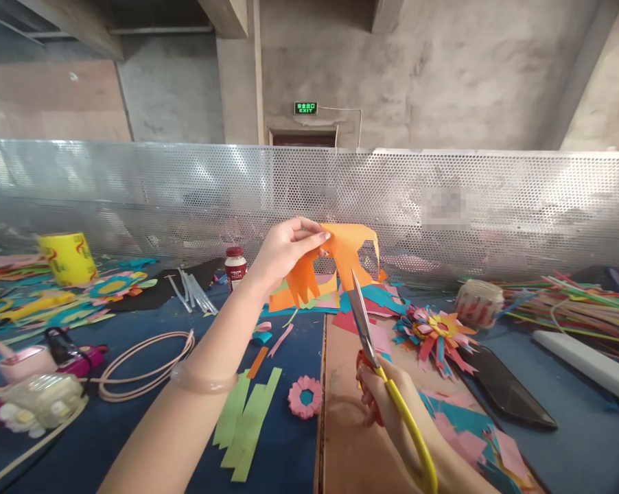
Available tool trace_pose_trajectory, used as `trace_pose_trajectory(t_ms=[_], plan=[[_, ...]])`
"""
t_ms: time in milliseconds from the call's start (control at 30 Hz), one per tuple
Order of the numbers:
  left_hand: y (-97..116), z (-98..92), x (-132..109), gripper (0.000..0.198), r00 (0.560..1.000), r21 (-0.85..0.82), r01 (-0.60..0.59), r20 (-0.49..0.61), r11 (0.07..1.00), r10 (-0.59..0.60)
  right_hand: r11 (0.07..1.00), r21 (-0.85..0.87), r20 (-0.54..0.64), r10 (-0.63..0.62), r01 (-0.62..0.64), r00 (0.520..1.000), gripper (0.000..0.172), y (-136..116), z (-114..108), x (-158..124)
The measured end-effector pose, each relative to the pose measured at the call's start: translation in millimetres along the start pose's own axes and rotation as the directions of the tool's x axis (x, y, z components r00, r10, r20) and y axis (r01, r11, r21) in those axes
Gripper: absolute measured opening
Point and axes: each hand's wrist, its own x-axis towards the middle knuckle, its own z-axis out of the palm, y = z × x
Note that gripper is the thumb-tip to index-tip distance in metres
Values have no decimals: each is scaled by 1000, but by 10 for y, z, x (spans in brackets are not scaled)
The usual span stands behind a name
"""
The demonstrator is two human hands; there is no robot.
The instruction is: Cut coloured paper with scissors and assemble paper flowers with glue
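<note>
Raised over the table, my left hand (296, 247) pinches an orange paper (351, 248) whose lower edge is cut into strips. My right hand (386, 394) grips yellow-handled scissors (364, 326), blades upward, with the tips at the paper's lower right part. The blades look closed or nearly so. Below the hands lie light green paper strips (252, 418), a small orange strip (258, 362) and a pink paper ring flower (305, 396). A multicoloured layered paper flower (438, 329) rests to the right of the scissors.
A red-capped bottle (235, 267), clear sticks (191, 291) and a yellow tape roll (68, 259) stand or lie at the left. Coiled cable (145, 367) is nearer. At right are a black phone (510, 387), a white power strip (587, 360) and a jar (479, 303). Perforated metal panel (211, 199) borders the back.
</note>
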Motion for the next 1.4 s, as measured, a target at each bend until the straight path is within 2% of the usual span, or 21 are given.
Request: trace_pose_trajectory(t_ms=[300,567,1400], plan=[[-20,56,-9,13,999,-28,-5,34,1000,6,996,78,-14,45,-44,999,22,-50,24,-3],[-19,85,-19,13,997,23,34,62,999,-36,1000,11,12,2,-3,1000,25,-37,-8,-19],[30,87,-42,16,995,43,60,83,997,-64,997,74,-4,29,-29,1000,24,35,40,2]])
